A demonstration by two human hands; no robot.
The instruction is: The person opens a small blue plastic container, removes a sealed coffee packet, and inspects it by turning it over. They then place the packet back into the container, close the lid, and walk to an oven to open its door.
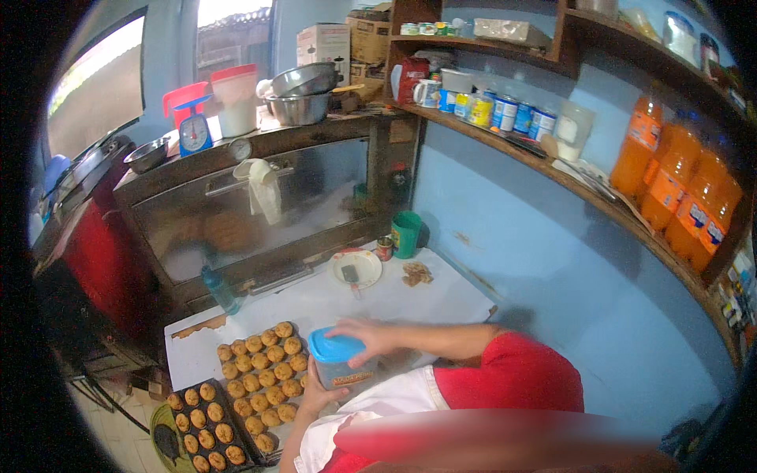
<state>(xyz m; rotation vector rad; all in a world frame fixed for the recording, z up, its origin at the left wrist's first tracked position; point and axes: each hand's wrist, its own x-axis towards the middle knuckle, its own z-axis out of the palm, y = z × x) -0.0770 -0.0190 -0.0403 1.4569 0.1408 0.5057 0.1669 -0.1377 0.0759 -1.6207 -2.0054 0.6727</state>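
Note:
A clear plastic tub [337, 371] with a blue lid [329, 350] stands close in front of my body, at the right of the baked buns. My left hand [322, 387] holds the tub by its lower left side, thumb across the front. Over the top, my right hand [364, 338] grips the lid, fingers spread across it. The lid sits on the tub, and the tub's front bears writing. Rows of golden-brown buns [260, 360] lie beside the tub on the white tabletop [402, 301]. A dark muffin tin [192, 434] with more buns is at the lower left.
A plate [369, 269] with a brush, a small can [384, 248], a green cup [406, 235] and crumpled scraps [417, 274] lie towards the back. A bluish bottle [219, 290] stands at the back left. A glass-fronted oven [248, 207] and a wall shelf [532, 156] border the table.

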